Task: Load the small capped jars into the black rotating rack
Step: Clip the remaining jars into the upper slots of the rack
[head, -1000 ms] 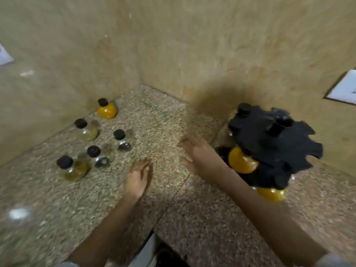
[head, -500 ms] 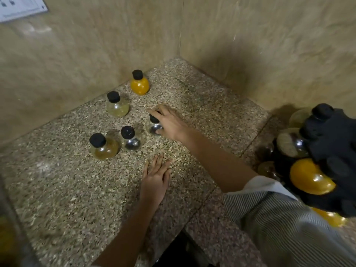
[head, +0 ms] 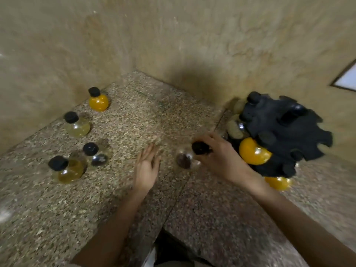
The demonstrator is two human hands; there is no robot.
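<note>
My right hand (head: 219,157) grips a small clear jar with dark contents (head: 184,160) by its black cap, holding it just left of the black rotating rack (head: 279,132). The rack stands at the right against the wall and carries several jars, an orange one (head: 253,154) at its front and another orange one (head: 278,183) lower down. My left hand (head: 146,168) rests flat and open on the counter, empty. Several capped jars stand at the left: an orange jar (head: 98,102), a pale yellow jar (head: 77,127), a dark jar (head: 96,157) and an amber jar (head: 67,171).
The speckled stone counter (head: 134,120) fills a corner between two beige walls. A seam runs across it between my hands. Its front edge drops away at the bottom middle. A white framed panel (head: 346,78) hangs on the right wall.
My right hand closed on the dark jar among the group at the left, lifted it and carried it right toward the rack. My left hand stayed flat on the counter.
</note>
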